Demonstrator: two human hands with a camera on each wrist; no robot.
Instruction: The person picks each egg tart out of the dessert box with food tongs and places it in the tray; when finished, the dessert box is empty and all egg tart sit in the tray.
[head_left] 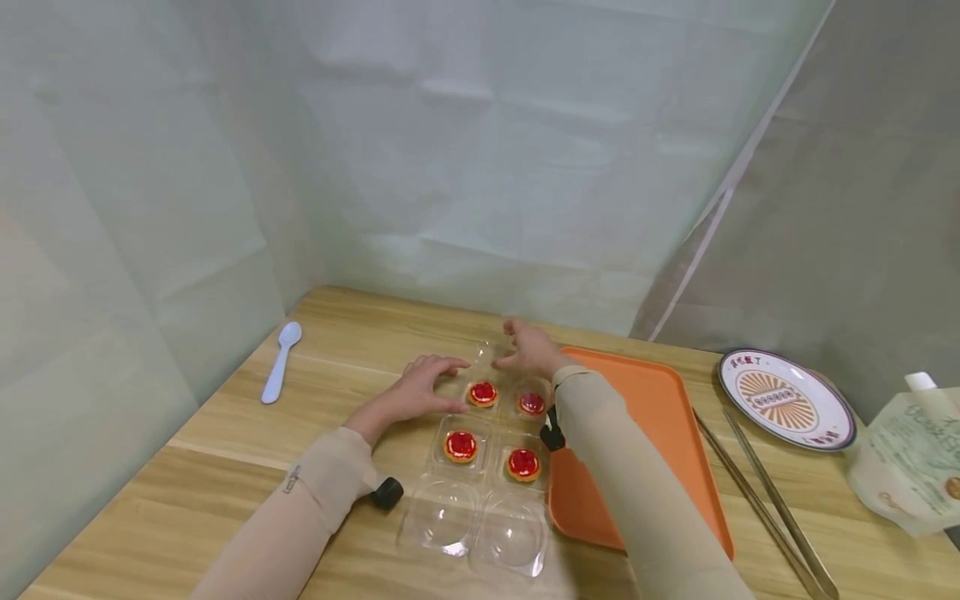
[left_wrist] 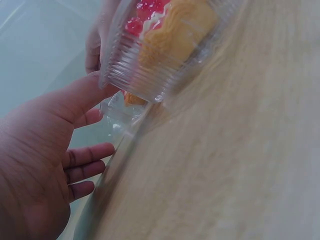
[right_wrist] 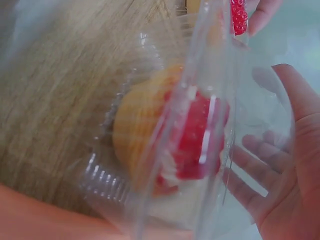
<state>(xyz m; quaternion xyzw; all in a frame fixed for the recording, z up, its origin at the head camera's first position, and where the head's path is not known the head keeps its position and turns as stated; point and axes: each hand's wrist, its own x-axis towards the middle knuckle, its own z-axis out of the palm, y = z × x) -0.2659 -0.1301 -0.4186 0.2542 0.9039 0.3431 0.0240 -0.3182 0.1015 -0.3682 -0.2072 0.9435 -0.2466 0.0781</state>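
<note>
Clear plastic boxes (head_left: 442, 517) stand in a cluster on the table, with several small red-topped tarts (head_left: 461, 447) in their compartments. Round domed lids lie toward me at the near end. On the left side of the far box (left_wrist: 150, 75), my left hand (head_left: 420, 390) has its thumb at the ribbed plastic edge, the other fingers loosely spread. My right hand (head_left: 528, 350) reaches past the far right tart (head_left: 532, 404), its fingers extended. In the right wrist view, clear plastic (right_wrist: 265, 100) partly covers that hand (right_wrist: 285, 175); whether it touches the plastic I cannot tell.
An orange tray (head_left: 660, 417) lies right of the boxes, partly under my right forearm. Farther right are long metal tongs (head_left: 772, 500), a patterned plate (head_left: 787, 400) and a white spouted pouch (head_left: 907, 458). A pale spoon (head_left: 279, 367) lies at left. Pale sheets hang behind the table.
</note>
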